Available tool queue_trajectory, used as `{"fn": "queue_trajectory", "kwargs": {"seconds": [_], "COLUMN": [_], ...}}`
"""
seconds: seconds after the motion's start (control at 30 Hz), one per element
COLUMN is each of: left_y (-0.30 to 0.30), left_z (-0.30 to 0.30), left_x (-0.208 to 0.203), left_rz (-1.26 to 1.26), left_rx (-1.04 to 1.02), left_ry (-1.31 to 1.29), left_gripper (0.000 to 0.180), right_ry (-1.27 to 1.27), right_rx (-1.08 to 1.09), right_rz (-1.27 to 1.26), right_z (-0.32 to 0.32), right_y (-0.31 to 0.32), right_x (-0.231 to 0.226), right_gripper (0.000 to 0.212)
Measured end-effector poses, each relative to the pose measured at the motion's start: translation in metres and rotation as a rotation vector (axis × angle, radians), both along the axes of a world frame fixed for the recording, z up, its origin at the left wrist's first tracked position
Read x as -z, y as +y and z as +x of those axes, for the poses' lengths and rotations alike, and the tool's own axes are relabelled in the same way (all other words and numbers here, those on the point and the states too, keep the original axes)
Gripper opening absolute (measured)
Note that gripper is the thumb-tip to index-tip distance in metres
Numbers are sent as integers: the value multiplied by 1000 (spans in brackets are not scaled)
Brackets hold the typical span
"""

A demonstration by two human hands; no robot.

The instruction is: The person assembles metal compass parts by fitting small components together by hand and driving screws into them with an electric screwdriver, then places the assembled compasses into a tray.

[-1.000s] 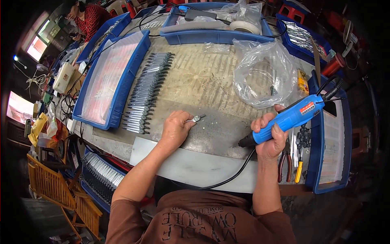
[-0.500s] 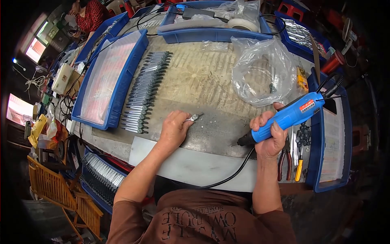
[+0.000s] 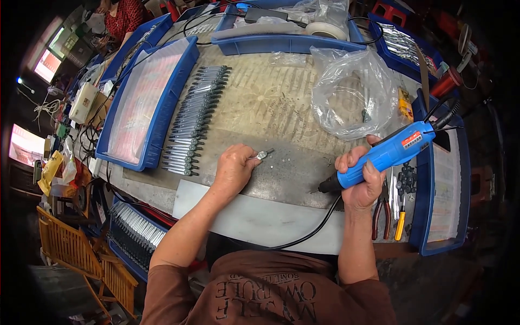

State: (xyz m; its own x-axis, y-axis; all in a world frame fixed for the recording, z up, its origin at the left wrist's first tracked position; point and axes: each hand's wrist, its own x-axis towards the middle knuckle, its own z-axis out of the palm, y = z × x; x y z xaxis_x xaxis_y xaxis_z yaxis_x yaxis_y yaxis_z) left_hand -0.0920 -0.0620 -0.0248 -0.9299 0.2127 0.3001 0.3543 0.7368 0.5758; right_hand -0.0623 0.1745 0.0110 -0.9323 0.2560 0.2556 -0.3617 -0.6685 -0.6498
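My left hand (image 3: 234, 167) is closed around a slim silver metal piece (image 3: 262, 155) with a round hub and a dark tip, low over the table. Most of its length is hidden by my fingers. In my right hand (image 3: 362, 181) is a blue electric screwdriver (image 3: 382, 158), tilted with its black nose (image 3: 329, 184) down to the left, apart from the metal piece. Several tiny light parts (image 3: 284, 160) lie on the grey mat between my hands. Left of them runs a long row of similar silver pieces with dark round hubs (image 3: 193, 132).
Blue trays flank the table at left (image 3: 165, 116) and right (image 3: 420, 216), with another along the back (image 3: 260, 46). A clear plastic bag (image 3: 355, 97) sits at the far right. Pliers (image 3: 387, 219) and a yellow-handled screwdriver (image 3: 400, 226) lie beyond my right wrist. A black cable crosses the front edge.
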Motion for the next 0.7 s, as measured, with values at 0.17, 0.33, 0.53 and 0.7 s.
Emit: {"fn": "queue_trajectory", "kwargs": {"seconds": [0.17, 0.33, 0.53, 0.7], "left_y": [2, 0, 2, 4], "left_z": [1, 3, 4, 4], "left_x": [0, 5, 8, 8], "left_rz": [-4, 23, 1, 18], "left_rx": [-24, -53, -73, -74], "left_ry": [-3, 30, 39, 27], "left_gripper": [13, 12, 11, 11], "right_ry": [14, 21, 9, 34], "right_rx": [-12, -16, -23, 13], "right_rz": [22, 104, 150, 279], "right_z": [1, 0, -12, -33], "right_y": [-2, -22, -47, -75], "right_x": [0, -14, -32, -38], "right_gripper": [55, 57, 56, 52]}}
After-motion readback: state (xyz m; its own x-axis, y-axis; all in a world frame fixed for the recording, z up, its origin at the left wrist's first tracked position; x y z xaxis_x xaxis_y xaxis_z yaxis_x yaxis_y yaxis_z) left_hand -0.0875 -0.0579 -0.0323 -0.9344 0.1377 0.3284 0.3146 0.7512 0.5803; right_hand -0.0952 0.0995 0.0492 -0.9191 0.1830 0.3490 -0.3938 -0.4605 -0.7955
